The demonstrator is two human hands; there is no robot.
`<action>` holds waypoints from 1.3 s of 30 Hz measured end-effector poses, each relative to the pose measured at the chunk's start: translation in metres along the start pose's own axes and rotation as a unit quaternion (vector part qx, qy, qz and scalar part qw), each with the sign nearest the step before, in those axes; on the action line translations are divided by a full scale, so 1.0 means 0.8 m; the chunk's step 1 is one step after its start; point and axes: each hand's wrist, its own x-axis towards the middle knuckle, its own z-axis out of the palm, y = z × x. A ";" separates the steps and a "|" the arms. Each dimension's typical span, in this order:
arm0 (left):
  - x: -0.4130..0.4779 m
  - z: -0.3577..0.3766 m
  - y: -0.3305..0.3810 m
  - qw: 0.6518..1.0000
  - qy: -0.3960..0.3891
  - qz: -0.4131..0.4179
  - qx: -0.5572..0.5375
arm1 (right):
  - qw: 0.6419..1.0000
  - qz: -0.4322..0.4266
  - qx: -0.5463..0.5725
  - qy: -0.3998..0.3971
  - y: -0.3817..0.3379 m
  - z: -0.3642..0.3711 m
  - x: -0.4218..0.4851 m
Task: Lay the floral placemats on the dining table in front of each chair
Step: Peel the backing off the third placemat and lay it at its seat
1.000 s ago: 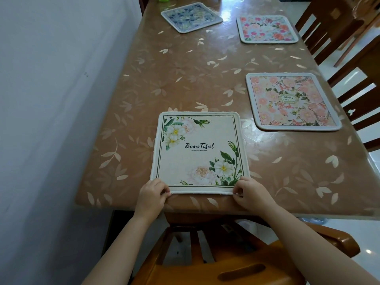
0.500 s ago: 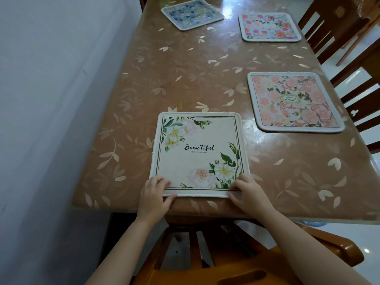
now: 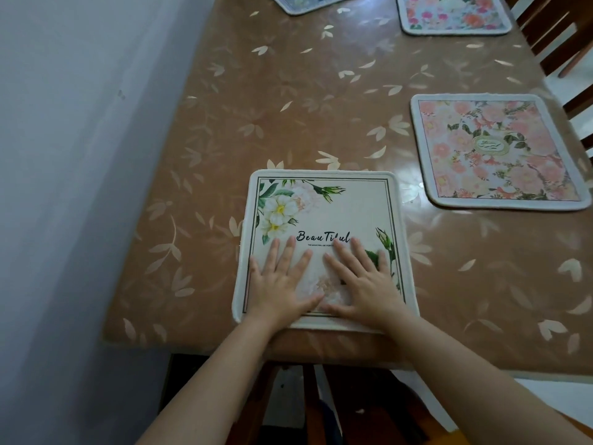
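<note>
The left hand (image 3: 280,284) and right hand (image 3: 365,284) lie palm down, side by side at lower centre of the frame. Their fingers are straight and spread, thumbs pointing toward each other. Bare forearms reach up from the bottom edge.

Pale grey wall (image 3: 80,187) on L; dark wood chairs (image 3: 542,30) on R; white floor (image 3: 545,385) beneath.

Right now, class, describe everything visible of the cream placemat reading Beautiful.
The cream placemat is square with rounded corners and a pale fabric-looking border, printed with a dark frame, white flowers, leaves and the word BeauTiful. It lies flat at the near edge of the table; left hand and right hand press flat on it.
</note>
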 end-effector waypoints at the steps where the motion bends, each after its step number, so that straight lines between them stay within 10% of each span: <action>1: 0.011 -0.002 -0.002 1.000 0.006 0.000 -0.008 | 1.000 -0.004 -0.005 -0.001 0.005 -0.004 0.012; 19: 0.197 -0.042 -0.030 0.995 0.096 -0.031 -0.026 | 0.996 0.052 -0.004 0.068 0.074 -0.044 0.177; 39: 0.011 0.008 -0.013 0.997 0.075 -0.009 0.024 | 0.994 0.099 0.010 0.054 0.023 0.007 -0.014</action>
